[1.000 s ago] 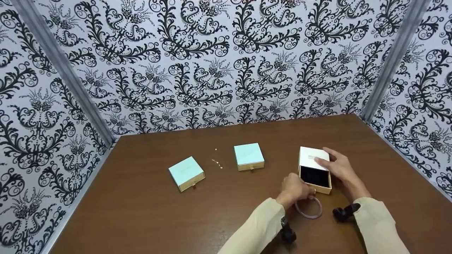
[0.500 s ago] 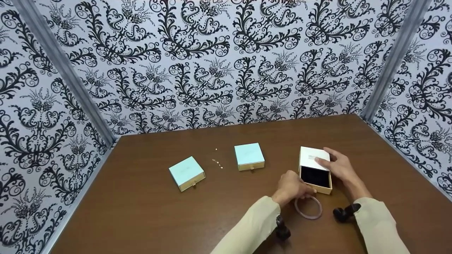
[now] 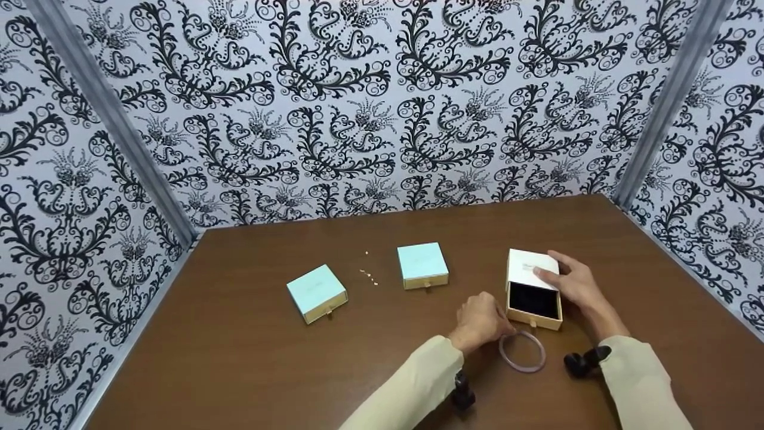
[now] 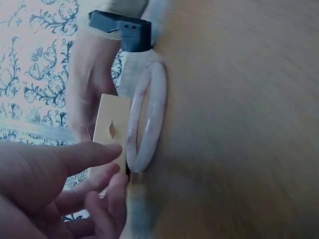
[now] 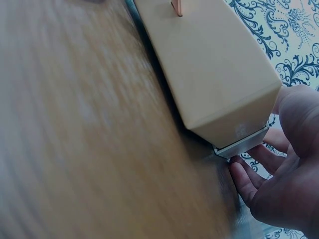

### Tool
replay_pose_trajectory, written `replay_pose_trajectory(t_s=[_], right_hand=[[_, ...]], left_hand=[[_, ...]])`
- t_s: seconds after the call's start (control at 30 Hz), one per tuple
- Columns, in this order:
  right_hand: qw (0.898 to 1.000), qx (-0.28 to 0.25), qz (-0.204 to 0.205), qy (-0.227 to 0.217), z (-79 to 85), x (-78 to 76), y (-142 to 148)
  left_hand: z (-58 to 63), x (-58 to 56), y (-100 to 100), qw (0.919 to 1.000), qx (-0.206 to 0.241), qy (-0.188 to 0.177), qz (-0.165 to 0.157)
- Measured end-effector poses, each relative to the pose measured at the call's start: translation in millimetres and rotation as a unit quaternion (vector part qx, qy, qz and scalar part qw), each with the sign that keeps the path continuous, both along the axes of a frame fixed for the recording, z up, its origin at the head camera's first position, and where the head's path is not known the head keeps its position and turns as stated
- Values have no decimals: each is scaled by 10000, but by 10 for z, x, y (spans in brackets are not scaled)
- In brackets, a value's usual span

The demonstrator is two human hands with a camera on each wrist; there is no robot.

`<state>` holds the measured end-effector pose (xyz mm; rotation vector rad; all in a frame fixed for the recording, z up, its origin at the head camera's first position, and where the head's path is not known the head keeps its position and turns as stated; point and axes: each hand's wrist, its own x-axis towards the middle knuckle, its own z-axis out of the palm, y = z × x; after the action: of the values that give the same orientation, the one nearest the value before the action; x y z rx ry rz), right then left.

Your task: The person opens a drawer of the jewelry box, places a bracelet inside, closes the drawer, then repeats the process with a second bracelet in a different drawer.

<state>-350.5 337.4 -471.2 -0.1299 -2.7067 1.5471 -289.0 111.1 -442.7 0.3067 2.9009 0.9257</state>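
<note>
A white slide-out box point(image 3: 524, 264) lies at the right in the head view, its drawer point(image 3: 544, 323) pulled partway out to show a black lining point(image 3: 533, 300). My right hand point(image 3: 578, 288) holds the box's sleeve from the right, thumb on top. Just in front of the drawer, a pale pinkish bangle point(image 4: 158, 99) lies on the table. Beside its upper left edge is my left hand point(image 3: 480, 319), thumb and fingers point(image 4: 102, 152) loosely bent with a gap between them. In the left wrist view, those fingertips overlap the drawer's front, close to the bangle and below a small pull tab point(image 4: 111, 129).
Two light-blue boxes, one at the left point(image 3: 316, 289) and one near the middle point(image 3: 421, 261), stand closed on the brown table point(image 3: 250, 358). Between them lie a few small pale bits point(image 3: 368, 275). Patterned walls point(image 3: 334, 119) enclose the table's back and sides.
My left hand has let go of the drawer's front and moved left and slightly down, toward the bangle's edge. The right hand and the box stay as they were.
</note>
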Motion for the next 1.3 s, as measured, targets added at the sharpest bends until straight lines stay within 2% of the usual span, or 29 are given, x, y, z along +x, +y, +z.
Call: replay_pose_trajectory(t_s=[0.3,0.6,0.87,1.07,1.3], right_hand=[[10000,40,24,-12,-2,3,5],[10000,56,-16,-52,-9,5,-5],[9998,-173,-59,-10,-7,10,-10],[9999,-107,-61,-28,-4,3,-6],[9999,-113,2,-101,0,11,-2]], left_hand=[[-25,37,-14,9999,-12,60,-116],[-57,72,16,9993,364,-76,-66],[-82,31,19,9973,692,-236,-95],[-41,-4,23,9952,833,-511,10],[23,-72,22,9933,943,-668,72]])
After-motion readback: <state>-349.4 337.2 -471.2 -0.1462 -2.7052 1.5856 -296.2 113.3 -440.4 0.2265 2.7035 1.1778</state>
